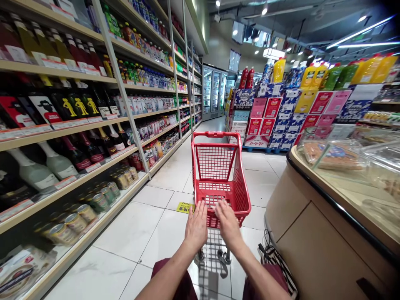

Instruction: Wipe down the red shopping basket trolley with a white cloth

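Note:
A red plastic shopping cart (246, 191) with latticed sides stands upright right in front of me. My left hand (196, 223) is at the near edge of its basket, fingers stretched out and pointing forward. Beside it, my right hand (226, 223) is held the same way, its fingers straight and angled slightly inward. Neither hand is wrapped around anything. Whether the palms touch the cart is hidden from this angle. Below the basket, the cart's wheels (224, 256) rest on the tiled floor.
Tall shelves (125, 121) of bottles and cans line the left side. A rounded display counter (312, 216) with packaged food stands close on the right, cables (271, 252) at its foot. Stacked drink boxes (262, 121) rise ahead. A yellow floor sticker (184, 207) lies beside the cart.

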Demonstrator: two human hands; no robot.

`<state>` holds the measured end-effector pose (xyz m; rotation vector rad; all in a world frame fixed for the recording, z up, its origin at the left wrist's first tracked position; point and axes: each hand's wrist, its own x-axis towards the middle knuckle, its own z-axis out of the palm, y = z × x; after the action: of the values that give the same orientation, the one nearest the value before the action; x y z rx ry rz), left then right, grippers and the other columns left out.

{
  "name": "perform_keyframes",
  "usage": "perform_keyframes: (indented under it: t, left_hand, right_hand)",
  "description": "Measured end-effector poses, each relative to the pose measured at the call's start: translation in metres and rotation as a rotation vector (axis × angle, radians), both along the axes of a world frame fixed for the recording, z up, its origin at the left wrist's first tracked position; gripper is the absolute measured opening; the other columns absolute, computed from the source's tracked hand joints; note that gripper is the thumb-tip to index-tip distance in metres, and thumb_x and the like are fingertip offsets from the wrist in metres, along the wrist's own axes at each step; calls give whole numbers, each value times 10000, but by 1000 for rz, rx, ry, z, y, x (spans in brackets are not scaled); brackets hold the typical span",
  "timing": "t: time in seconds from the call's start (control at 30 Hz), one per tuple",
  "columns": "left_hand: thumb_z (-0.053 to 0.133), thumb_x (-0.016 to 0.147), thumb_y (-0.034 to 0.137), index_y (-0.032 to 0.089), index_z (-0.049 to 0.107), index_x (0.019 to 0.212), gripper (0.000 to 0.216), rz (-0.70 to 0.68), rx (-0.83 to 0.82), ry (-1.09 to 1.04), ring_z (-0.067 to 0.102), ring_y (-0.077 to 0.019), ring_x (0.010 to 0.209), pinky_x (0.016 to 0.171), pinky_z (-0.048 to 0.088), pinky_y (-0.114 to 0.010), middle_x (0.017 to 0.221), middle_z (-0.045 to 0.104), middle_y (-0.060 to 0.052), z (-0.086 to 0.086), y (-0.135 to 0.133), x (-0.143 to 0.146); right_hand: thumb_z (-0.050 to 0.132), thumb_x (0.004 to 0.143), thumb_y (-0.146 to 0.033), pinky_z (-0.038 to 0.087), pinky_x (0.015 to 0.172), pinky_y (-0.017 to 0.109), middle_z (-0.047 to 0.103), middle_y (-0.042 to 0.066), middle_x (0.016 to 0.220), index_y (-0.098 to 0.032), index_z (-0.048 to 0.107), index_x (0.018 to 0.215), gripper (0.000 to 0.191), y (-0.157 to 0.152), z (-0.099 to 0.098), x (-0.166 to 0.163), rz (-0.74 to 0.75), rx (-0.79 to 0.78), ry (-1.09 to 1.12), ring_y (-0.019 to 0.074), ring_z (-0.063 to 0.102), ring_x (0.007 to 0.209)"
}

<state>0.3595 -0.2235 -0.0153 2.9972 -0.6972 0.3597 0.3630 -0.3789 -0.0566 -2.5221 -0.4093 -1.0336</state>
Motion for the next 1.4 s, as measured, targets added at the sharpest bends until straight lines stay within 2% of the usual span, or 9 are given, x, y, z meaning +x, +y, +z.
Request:
perform_keyframes:
  t: [0.17,0.37,0.5,0.57,0.73,0.93,1.13,1.3,1.4]
  left_hand:
    - [363,723,138,60,225,1349,646,6,-17,13,95,-226,1335,1076,109,-473,1432,218,-121,-1,-5,-1]
    - [358,718,104,89,199,1360,662,-9,8,-18,69,-216,1339,1075,94,-493,1445,183,-99,-3,-3,0]
    - [336,723,73,75,206,1357,647,-11,7,-40,60,-205,1339,1079,99,-478,1443,186,-104,-4,0,-1]
    - [335,723,79,70,216,1354,642,-19,17,-26,59,-205,1339,1079,102,-477,1440,195,-104,-3,-1,-1]
    - [346,709,85,88,206,1360,666,-1,50,-2,63,-211,1339,1077,93,-489,1443,190,-96,-1,-1,0]
    - [350,719,92,84,195,1363,663,-12,25,-8,83,-215,1337,1076,103,-485,1436,209,-103,-2,0,1]
    - [329,725,91,105,203,1362,649,-41,44,-35,78,-199,1338,1076,116,-482,1441,204,-79,-5,-4,-1]
    - [338,708,73,100,171,1368,681,-40,37,-47,90,-201,1336,1074,119,-485,1434,227,-90,-8,-7,-3]
    - [351,700,90,84,175,1367,689,-37,38,-34,91,-222,1336,1066,124,-512,1427,232,-111,-8,-11,-3]
  right_hand:
    - [277,791,-25,306,1003,485,422,138,1313,-151,444,1249,504,-23,0,1,-196,82,11,226,234,1296]
    - [295,789,-23,334,996,432,474,118,1274,-158,507,1188,472,4,3,7,-23,-21,26,198,275,1279]
    - [276,775,-13,302,1004,481,414,150,1319,-121,465,1227,501,-26,1,6,-191,81,30,225,224,1299]
    - [275,770,-11,291,1006,500,392,146,1336,-126,442,1247,518,-22,-1,6,-205,112,18,228,217,1302]
    - [309,797,-39,314,1007,464,431,102,1317,-188,452,1244,493,12,-1,4,26,21,-1,199,229,1299]
    - [267,798,-35,284,1012,499,368,139,1354,-145,388,1291,519,-21,-1,3,-196,124,-6,225,192,1310]
    - [297,812,-47,308,1007,463,418,105,1327,-189,415,1272,496,7,-5,6,-24,34,27,199,205,1308]
    - [269,801,-46,269,1016,510,303,117,1395,-160,325,1329,543,-38,-4,3,-243,155,24,236,164,1318]
    - [270,804,-45,279,1014,508,330,114,1382,-167,345,1318,534,-27,-6,3,-199,142,-12,229,194,1310]
